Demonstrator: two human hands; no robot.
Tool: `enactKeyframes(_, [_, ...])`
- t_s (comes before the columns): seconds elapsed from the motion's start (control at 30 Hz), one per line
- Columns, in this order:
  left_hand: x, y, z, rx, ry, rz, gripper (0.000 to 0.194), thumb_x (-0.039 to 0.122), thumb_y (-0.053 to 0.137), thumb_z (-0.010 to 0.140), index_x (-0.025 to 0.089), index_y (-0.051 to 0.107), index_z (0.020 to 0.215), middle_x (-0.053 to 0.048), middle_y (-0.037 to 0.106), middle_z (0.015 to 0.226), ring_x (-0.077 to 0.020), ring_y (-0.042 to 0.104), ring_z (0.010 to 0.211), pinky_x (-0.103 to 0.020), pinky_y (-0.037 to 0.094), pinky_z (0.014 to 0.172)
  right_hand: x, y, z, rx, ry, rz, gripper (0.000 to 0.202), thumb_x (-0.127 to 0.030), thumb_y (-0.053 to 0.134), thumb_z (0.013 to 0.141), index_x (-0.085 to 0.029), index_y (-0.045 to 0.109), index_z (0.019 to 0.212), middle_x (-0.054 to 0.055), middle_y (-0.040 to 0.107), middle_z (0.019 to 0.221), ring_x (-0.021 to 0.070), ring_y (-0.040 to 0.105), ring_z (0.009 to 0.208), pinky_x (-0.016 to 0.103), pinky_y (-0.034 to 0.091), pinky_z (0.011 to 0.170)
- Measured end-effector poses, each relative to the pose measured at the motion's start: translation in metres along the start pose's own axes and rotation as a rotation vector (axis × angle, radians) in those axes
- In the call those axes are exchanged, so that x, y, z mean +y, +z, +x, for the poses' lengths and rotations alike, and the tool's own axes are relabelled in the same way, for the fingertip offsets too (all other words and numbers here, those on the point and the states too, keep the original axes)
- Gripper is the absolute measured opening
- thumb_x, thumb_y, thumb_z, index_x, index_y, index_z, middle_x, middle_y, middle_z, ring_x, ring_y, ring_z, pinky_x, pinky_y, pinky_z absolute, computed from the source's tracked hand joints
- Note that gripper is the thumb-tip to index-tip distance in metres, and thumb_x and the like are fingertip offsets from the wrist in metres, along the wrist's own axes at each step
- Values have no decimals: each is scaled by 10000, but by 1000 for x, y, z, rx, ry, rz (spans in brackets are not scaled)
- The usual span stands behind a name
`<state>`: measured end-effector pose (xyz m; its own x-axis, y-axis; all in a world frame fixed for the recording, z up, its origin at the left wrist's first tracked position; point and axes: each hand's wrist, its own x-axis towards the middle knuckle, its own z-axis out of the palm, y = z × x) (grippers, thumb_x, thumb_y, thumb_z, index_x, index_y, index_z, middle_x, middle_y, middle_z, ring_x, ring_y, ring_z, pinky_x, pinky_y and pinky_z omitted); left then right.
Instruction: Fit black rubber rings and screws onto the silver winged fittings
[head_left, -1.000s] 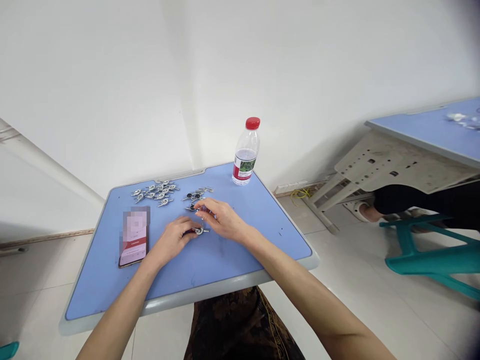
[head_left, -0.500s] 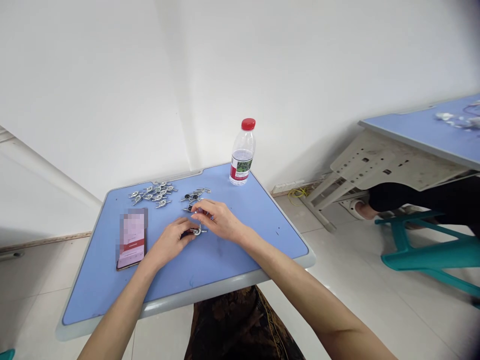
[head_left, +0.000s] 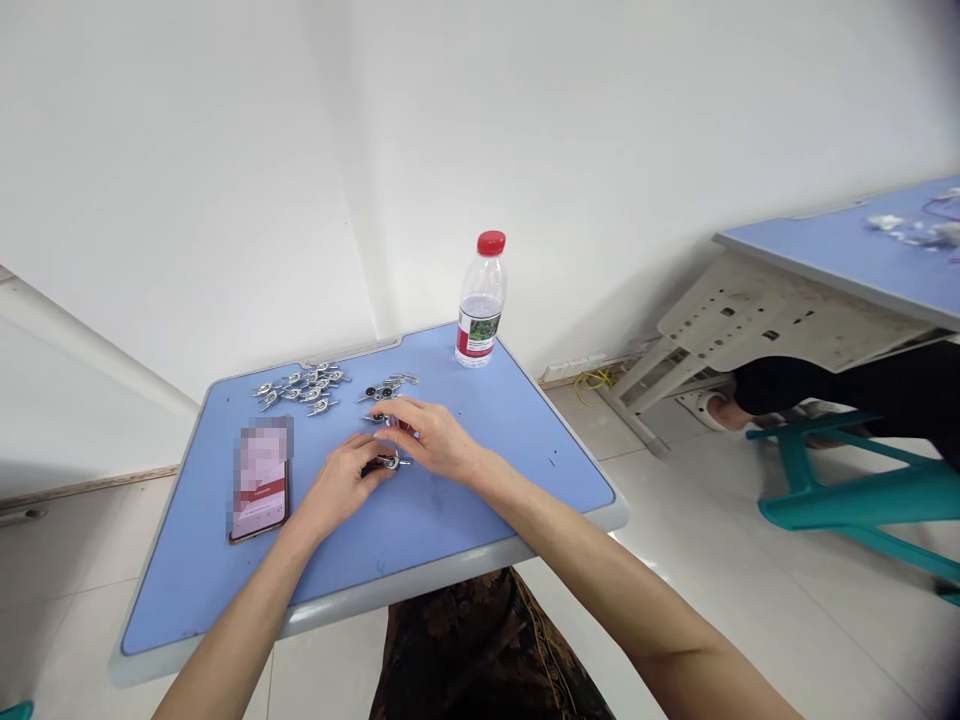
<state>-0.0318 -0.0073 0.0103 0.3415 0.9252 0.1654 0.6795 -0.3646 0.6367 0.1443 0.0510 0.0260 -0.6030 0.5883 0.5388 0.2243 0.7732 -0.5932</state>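
On the blue tabletop, my left hand point(head_left: 350, 475) is closed, its thumb and fingers pinching a small silver metal fitting point(head_left: 391, 463) with a rounded middle and a thin end sticking out to the right. My right hand point(head_left: 431, 437) is bent over the same fitting, fingers closed around what looks like a small screwdriver point(head_left: 397, 452). Its thin metal shaft points down at the fitting; the handle is mostly covered by my fingers. Just beyond my right fingertips lie several metal parts with round black pieces point(head_left: 387, 393). A pile of similar silver fittings point(head_left: 319, 385) lies farther left.
A phone point(head_left: 260, 490) with a lit, partly blurred screen lies left of my left hand. A water bottle point(head_left: 478, 325) with a red cap stands at the table's back right corner. To the right are another blue desk point(head_left: 832, 240), a teal stool point(head_left: 840, 500) and a person's leg.
The view has shifted slightly. Both hands stay at the fitting, and my right fingers have turned a little around the tool.
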Motion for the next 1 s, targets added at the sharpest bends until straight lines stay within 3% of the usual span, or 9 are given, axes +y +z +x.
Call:
enactKeyframes(0.17, [-1,-1,1,-16,12,5,147,131,594,824,207,657,933,-44,663,1006,-208,599,958,-363,474,865,-3,-3,1,-68,-1,-27,265,-208,421,949,-171,530,1187,101,638,1090,178,603,936,309,481,795])
enactKeyframes(0.4, [-2,-1,1,-7,29,1,134,137,591,824,208,653,920,-40,661,1001,-208,595,963,-360,473,863,1,-1,2,-11,-19,-21,266,-235,463,932,-188,574,1169,71,669,982,163,616,853,275,480,741])
enactKeyframes(0.57, [1,-2,1,-6,16,3,137,147,592,825,202,660,931,-42,661,948,-199,603,904,-345,483,811,1,-10,3,-97,-63,0,414,-136,402,923,-171,444,1333,74,658,1004,160,600,884,284,473,768])
enactKeyframes(0.77, [-2,-1,0,-7,7,-5,117,166,596,828,204,656,920,-40,658,942,-197,608,894,-339,484,806,6,0,3,26,4,-74,268,-199,506,901,-191,568,1162,52,681,923,155,612,796,264,461,717])
enactKeyframes(1.0, [-1,-1,1,-8,5,1,133,145,601,824,201,659,929,-37,659,932,-194,603,885,-338,477,808,2,-3,5,-26,-61,-49,326,-142,380,936,-171,520,1228,83,659,1017,164,608,888,289,474,772])
